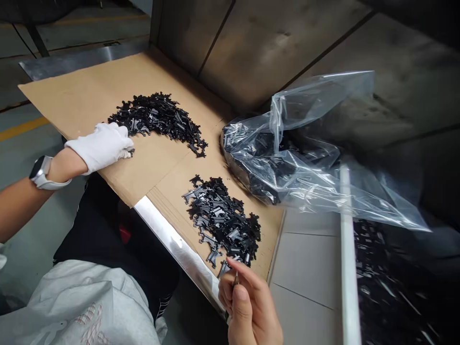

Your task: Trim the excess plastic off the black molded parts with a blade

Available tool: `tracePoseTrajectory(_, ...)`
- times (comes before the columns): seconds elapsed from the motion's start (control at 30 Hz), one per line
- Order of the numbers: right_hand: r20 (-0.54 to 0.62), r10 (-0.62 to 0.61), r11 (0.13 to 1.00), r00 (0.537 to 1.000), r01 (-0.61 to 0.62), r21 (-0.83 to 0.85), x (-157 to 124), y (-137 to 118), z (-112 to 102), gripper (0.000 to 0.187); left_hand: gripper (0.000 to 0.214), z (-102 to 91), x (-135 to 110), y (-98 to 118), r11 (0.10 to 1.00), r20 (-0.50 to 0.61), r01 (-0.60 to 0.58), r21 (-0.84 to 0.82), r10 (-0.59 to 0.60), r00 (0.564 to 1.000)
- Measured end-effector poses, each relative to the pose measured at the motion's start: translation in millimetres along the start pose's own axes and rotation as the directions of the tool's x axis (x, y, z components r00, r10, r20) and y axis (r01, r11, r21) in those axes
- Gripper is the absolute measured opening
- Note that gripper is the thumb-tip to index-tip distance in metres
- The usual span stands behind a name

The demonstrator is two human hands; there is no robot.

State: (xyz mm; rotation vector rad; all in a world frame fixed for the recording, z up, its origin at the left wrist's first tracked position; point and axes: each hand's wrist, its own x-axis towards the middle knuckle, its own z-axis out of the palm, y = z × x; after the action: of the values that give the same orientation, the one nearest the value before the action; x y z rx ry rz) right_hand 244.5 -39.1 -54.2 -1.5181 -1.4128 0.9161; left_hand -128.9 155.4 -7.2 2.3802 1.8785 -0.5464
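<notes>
My left hand [102, 146], in a white glove, rests over the brown cardboard [84, 93] with its fingers curled. A dark tip of a small black part [132, 152] pokes out at the fingertips. Just beyond it lies a curved pile of black plastic parts [158, 115]. My right hand [247, 302] is bare and closed near the front edge, thumb against curled fingers. A thin dark piece shows between them, mostly hidden, so its kind is unclear. Right above that hand sits a second pile of black plastic parts [223, 215], some with shiny grey faces.
A clear plastic bag [283, 153] full of black parts slumps at the right against the metal wall [273, 43]. Past a white rail [348, 258], more black parts [384, 282] lie at far right. The table's metal edge [176, 242] runs along my lap.
</notes>
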Motion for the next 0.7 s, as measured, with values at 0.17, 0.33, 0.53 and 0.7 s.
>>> tracePoseTrajectory(0.17,0.003,0.030,0.997,1.000,-0.030,-0.066,-1,0,-2,0.031,0.038,4.9,2,3,0.992,0.072,-0.124,0.017,0.122,0.990)
tracePoseTrajectory(0.33,-0.091,0.074,0.987,0.993,-0.086,-0.136,-13,-11,13,0.035,0.031,7.0,3,8,0.977,0.060,-0.021,-0.210,0.034,0.998)
tracePoseTrajectory(0.53,0.001,-0.057,0.978,0.998,0.056,-0.200,-9,-26,19,0.027,0.029,8.2,-8,18,0.733,-0.008,-0.055,-0.678,0.068,0.998)
tracePoseTrajectory(0.7,-0.023,-0.331,0.931,0.943,0.322,-0.171,8,-51,45,0.037,0.043,13.4,-48,76,-0.042,-0.101,-0.096,-0.994,0.128,0.987)
